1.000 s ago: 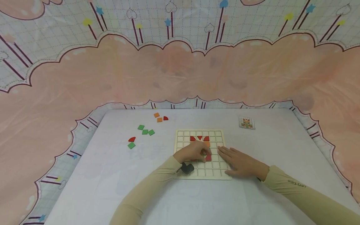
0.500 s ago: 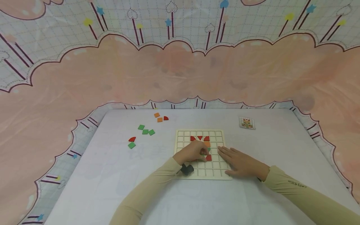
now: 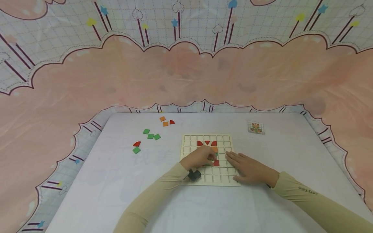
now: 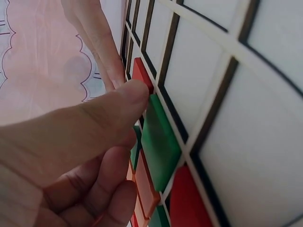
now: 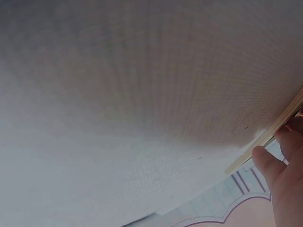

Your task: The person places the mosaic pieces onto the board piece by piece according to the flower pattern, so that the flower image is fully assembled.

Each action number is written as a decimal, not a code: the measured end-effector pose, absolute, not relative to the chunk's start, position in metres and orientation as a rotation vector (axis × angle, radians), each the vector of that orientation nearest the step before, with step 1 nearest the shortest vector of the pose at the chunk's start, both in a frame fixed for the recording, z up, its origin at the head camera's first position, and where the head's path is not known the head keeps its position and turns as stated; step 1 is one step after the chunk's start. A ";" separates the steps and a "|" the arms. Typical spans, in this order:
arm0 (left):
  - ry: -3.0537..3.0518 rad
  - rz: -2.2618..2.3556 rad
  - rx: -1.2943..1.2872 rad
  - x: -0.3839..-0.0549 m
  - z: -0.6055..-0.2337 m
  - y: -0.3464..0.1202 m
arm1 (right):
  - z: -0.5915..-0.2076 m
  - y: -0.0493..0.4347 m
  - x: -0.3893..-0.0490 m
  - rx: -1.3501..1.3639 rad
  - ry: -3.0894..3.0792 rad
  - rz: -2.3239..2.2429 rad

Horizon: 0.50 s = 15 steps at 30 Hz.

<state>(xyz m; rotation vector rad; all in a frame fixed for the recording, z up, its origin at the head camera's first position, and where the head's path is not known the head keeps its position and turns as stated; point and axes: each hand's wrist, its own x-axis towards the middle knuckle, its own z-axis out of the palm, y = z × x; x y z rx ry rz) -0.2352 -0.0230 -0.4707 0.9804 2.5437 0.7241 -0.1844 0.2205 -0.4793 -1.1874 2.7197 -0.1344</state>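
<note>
My left hand [image 3: 199, 156] reaches over a wooden grid board [image 3: 225, 180], thumb and fingers bent together in a pinch at a green square tile [image 4: 161, 142]. Red tiles lie on either side of this green one; the right one, a quarter-circle [image 3: 216, 163], shows past the fingertips. Part of the pattern is hidden under the hand. Farther up the board are an orange square [image 3: 214, 149], two red quarter-circles and a red triangle [image 3: 207, 142]. My right hand [image 3: 252, 168] lies flat with fingers extended at the board's right edge [image 5: 265, 138].
Loose green squares [image 3: 150, 136], orange squares [image 3: 165, 124] and red quarter-circles [image 3: 137, 144] are scattered left of the board on the white table [image 3: 96, 181]. A small pattern card [image 3: 256, 127] lies at the back right. Patterned cloth [image 3: 186, 77] rises behind.
My left fingertips have shifted very slightly left, leaving more of the red quarter-circle in sight. The right hand stays where it was.
</note>
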 end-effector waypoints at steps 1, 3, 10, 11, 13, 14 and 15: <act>2.542 0.721 0.981 -0.235 -0.470 -0.023 | -0.479 0.221 -0.184 -1.190 2.720 -0.133; 2.540 0.714 0.989 -0.235 -0.470 -0.022 | -0.480 0.221 -0.184 -1.193 2.719 -0.133; 2.505 0.733 0.994 -0.236 -0.470 -0.023 | -0.479 0.221 -0.184 -1.193 2.713 -0.134; 2.500 0.735 0.990 -0.237 -0.471 -0.024 | -0.478 0.221 -0.184 -1.191 2.711 -0.133; 2.491 0.746 0.980 -0.237 -0.471 -0.026 | -0.478 0.221 -0.184 -1.189 2.708 -0.136; 2.487 0.755 0.976 -0.238 -0.471 -0.027 | -0.478 0.221 -0.184 -1.188 2.707 -0.135; 2.480 0.775 0.969 -0.238 -0.470 -0.029 | -0.478 0.221 -0.185 -1.190 2.709 -0.133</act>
